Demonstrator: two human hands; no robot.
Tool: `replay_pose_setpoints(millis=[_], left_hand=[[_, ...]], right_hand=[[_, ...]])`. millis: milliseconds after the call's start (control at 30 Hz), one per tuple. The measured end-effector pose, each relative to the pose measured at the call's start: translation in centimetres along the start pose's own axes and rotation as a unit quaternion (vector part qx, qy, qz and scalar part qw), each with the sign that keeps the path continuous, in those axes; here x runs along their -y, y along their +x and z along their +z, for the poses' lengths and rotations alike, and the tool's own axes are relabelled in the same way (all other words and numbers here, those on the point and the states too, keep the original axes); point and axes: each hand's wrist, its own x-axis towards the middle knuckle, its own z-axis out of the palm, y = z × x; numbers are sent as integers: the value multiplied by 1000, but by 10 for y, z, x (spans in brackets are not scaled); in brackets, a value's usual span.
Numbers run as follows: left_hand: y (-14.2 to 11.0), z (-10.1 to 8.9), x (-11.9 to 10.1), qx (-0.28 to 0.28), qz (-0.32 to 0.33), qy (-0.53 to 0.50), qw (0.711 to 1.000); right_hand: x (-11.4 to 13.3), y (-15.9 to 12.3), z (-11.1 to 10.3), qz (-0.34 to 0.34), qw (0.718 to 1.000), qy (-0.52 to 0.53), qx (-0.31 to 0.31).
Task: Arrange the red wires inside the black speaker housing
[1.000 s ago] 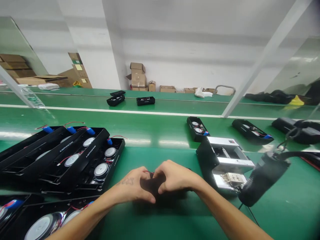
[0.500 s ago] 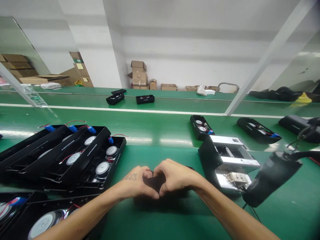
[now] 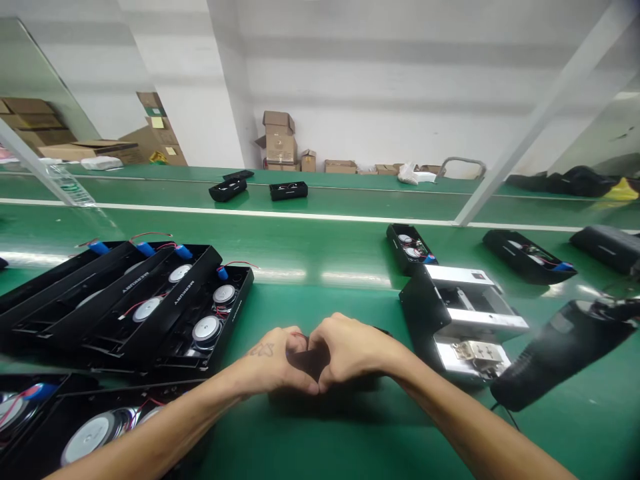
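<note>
My left hand (image 3: 273,363) and my right hand (image 3: 347,350) meet at the middle of the green bench, fingers curled and thumbs touching. Both press on a black speaker housing (image 3: 320,390) lying flat under them; most of it is hidden by the hands. A thin red wire (image 3: 299,335) shows between the knuckles. Just left of my left hand lies a stack of open black speaker housings (image 3: 165,313) with round silver drivers and blue cells.
A black and silver box fixture (image 3: 463,323) stands right of my right hand. A black power screwdriver (image 3: 560,350) hangs at the far right. More housings (image 3: 411,247) lie on the green belt (image 3: 320,250) behind, and cardboard boxes (image 3: 280,140) line the back wall.
My hands stay together on the housing, barely shifting. The camera has tilted slightly, and the hanging screwdriver has swung a little to the right.
</note>
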Motion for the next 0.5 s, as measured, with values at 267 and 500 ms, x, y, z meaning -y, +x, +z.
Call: replay_pose_setpoints(millis=[267,500], left_hand=[[1,-6,0,21,10,26,999],[1,-7,-4,27,2,17,999]], right_hand=[[-2,7,1,30,997,56,34],[-4,18,-4,41,992,93,70]])
